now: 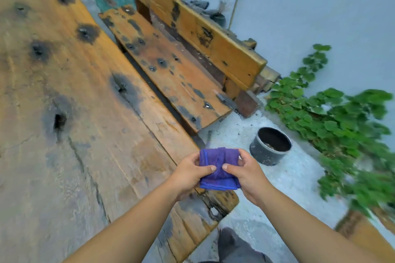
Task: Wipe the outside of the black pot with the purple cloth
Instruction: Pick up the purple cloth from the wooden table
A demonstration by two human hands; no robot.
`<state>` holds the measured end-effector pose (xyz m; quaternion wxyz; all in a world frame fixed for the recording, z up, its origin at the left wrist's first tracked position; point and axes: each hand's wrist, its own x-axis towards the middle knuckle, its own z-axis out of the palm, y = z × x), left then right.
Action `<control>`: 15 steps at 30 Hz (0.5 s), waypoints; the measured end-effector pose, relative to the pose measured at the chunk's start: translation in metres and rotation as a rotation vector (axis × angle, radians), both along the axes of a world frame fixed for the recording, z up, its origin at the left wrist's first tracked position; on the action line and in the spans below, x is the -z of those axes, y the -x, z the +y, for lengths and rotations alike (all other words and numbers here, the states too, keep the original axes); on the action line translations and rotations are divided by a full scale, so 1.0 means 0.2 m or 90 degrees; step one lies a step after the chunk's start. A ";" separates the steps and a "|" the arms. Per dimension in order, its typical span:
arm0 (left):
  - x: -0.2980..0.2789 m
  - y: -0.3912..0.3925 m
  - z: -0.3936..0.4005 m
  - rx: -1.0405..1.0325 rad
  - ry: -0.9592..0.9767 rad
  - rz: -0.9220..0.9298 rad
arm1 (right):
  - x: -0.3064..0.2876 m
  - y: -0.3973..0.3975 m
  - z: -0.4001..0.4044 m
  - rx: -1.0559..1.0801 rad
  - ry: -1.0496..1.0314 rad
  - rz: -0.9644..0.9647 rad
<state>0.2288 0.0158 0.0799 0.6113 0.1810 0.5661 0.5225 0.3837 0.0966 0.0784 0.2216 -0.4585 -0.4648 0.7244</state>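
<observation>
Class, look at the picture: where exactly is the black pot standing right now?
In the head view the black pot stands on the pale concrete ground, right of centre, between the wooden bench and the green plants, just beyond the right hand.

Outdoor yard or patio of a home. Evidence: weathered plank desk point(70, 113) and matching wooden bench point(171, 74), bare concrete floor point(299, 177), painted wall point(310, 6), green creeper point(342, 113) spreading along its base.

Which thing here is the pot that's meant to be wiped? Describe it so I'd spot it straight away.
Start at the wooden bench and follow it to its near end. Just past it, on the pale concrete ground beside the leafy green plant, stands the black pot. It is the only round, dark, open-topped container there.
</observation>
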 end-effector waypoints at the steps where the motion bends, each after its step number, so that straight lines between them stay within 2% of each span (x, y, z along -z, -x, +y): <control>1: 0.00 -0.07 0.03 0.019 0.005 0.012 | 0.00 -0.08 -0.01 0.031 0.004 -0.003; 8: 0.02 -0.52 0.23 0.118 0.003 0.107 | 0.02 -0.59 -0.02 0.208 0.017 -0.023; 13: 0.09 -0.78 0.43 0.160 0.008 0.120 | 0.08 -0.87 0.16 0.243 0.032 0.007; 15: 0.12 -0.88 0.55 0.183 0.000 0.160 | 0.10 -0.97 0.27 0.240 0.034 0.012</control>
